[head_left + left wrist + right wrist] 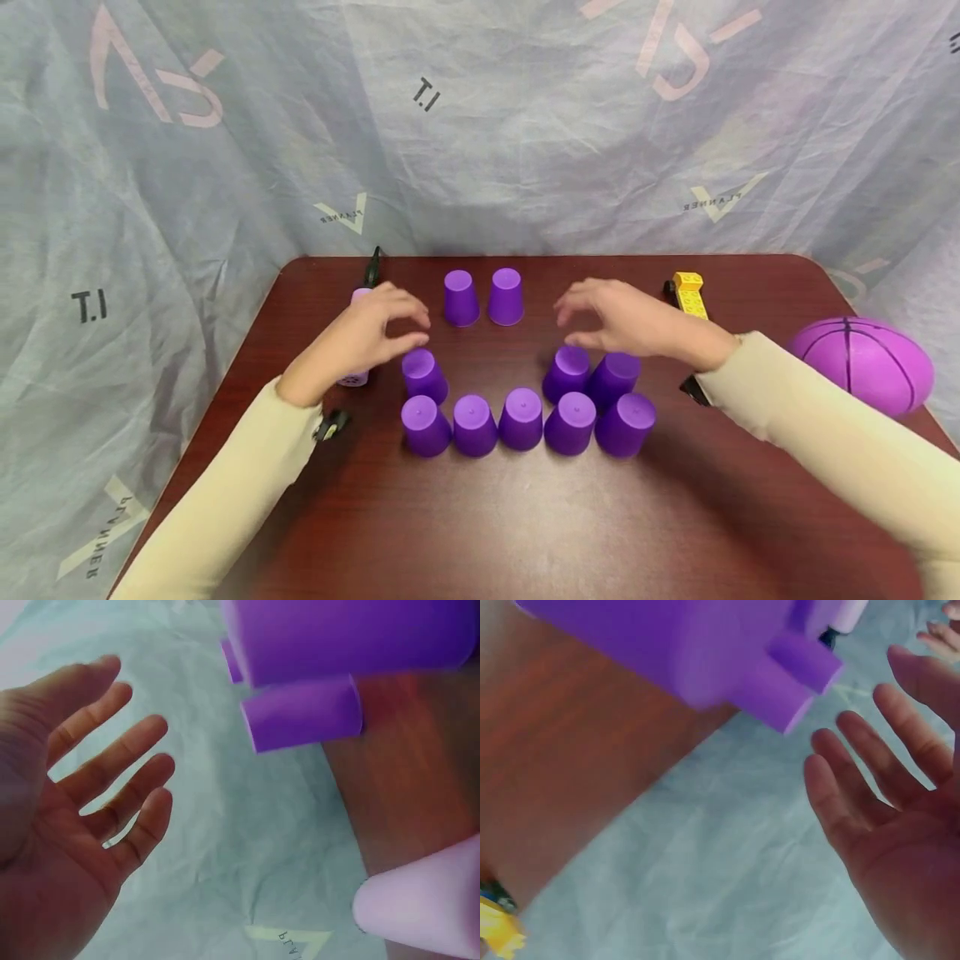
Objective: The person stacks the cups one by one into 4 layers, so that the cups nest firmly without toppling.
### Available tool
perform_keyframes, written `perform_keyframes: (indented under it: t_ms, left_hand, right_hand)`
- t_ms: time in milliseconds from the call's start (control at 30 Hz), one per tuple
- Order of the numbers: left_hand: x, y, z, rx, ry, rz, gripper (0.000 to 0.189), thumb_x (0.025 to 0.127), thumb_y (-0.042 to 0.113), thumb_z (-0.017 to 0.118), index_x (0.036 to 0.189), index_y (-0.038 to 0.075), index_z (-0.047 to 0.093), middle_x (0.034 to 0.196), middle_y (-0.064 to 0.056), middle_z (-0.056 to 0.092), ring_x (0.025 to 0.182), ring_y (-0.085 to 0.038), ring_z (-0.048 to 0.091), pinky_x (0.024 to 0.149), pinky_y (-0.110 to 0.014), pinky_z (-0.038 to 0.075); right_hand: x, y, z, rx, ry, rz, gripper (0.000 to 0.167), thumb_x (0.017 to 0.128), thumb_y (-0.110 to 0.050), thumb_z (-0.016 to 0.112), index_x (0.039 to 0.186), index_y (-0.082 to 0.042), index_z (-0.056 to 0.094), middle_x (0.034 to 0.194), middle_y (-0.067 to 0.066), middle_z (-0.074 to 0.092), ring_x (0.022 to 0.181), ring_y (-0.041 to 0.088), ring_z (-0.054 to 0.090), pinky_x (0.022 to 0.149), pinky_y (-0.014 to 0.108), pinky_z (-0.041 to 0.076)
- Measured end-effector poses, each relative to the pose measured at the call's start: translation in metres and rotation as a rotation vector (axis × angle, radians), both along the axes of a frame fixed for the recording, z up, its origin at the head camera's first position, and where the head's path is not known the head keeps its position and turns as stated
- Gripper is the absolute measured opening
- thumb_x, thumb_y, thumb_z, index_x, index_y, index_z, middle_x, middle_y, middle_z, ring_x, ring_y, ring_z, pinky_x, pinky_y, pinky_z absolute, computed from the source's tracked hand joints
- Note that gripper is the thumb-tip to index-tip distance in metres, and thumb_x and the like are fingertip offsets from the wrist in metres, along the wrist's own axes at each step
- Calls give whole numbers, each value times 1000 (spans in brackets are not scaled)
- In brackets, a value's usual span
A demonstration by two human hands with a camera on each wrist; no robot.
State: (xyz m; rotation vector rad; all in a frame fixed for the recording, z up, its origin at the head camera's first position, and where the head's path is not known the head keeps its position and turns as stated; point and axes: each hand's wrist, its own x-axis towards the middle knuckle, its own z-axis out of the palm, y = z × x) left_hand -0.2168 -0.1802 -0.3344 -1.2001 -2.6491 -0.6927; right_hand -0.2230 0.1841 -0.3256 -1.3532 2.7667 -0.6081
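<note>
tapering upward, purple cups (521, 421) stand inverted near the left hand (378, 327) and right hand (621, 318), fingers apart.

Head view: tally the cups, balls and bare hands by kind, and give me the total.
Cups: 10
Ball: 1
Left hand and right hand: 2
Total: 13

a curtained-off corner, folks, booth-like! wrinkled pale fabric (480, 167) printed with letters and marks walls in the far edge and both sides of this dark reddish-brown table (487, 533); what building lies beyond, we can't tell.
</note>
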Motion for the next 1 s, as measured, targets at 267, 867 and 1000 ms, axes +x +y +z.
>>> perform_keyframes:
  t_ms: [267, 867, 1000]
  left_hand:
    - [36, -18, -29, -5, -68, 32, 14, 79, 21, 78, 90, 16, 69, 106, 0, 63, 104, -18, 52, 89, -36, 42]
    - [39, -14, -50, 83, -25, 84, 16, 77, 18, 80, 89, 12, 71, 105, 1, 60, 97, -14, 51, 82, -32, 42]
    - [39, -13, -50, 86, -49, 107, 15, 77, 18, 80, 88, 13, 71, 106, 1, 60, 98, -14, 51, 83, -32, 43]
  right_hand:
    - [32, 11, -27, -13, -38, -19, 17, 81, -18, 76, 95, -13, 68, 109, 0, 62, 88, 15, 58, 74, 31, 50]
    - [39, 12, -36, -112, -61, -98, 16, 75, -15, 81, 85, -15, 68, 106, 2, 67, 73, 17, 61, 65, 35, 50]
    - [38, 12, -35, -113, -67, -107, 15, 75, -15, 81, 84, -15, 69, 107, 2, 67, 74, 17, 60, 66, 37, 49]
